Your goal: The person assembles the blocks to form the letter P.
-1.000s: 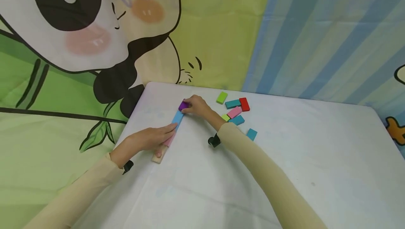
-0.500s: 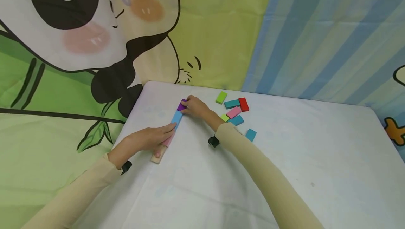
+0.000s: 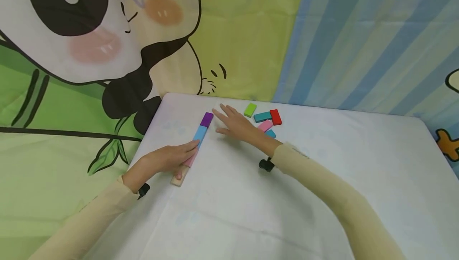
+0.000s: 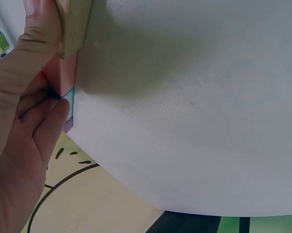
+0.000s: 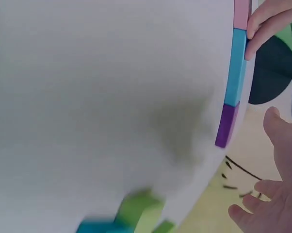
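A straight row of rectangular blocks lies near the table's left edge: plain wood point(image 3: 176, 181), pink point(image 3: 191, 160), light blue point(image 3: 200, 133) and purple point(image 3: 206, 119) at the far end. My left hand point(image 3: 168, 158) rests on the row with its fingers extended. Its thumb touches the wooden block, while its fingers cover part of the pink block and reach the blue one. Fingers spread and holding nothing, my right hand point(image 3: 236, 125) hovers to the right of the purple block. In the right wrist view, the purple block point(image 5: 227, 125) adjoins the blue block point(image 5: 236, 68).
Loose blocks lie beyond my right hand: lime green point(image 3: 250, 110), teal point(image 3: 262, 117), red point(image 3: 275, 117), pink point(image 3: 265, 125) and blue point(image 3: 270, 133). My right forearm hides part of this area. A cartoon-printed backdrop point(image 3: 251, 52) stands behind the white table point(image 3: 340, 152).
My right hand has let go of the purple block and drawn back to the right, its fingers spreading. The purple block stays at the row's end. My left hand keeps its place.
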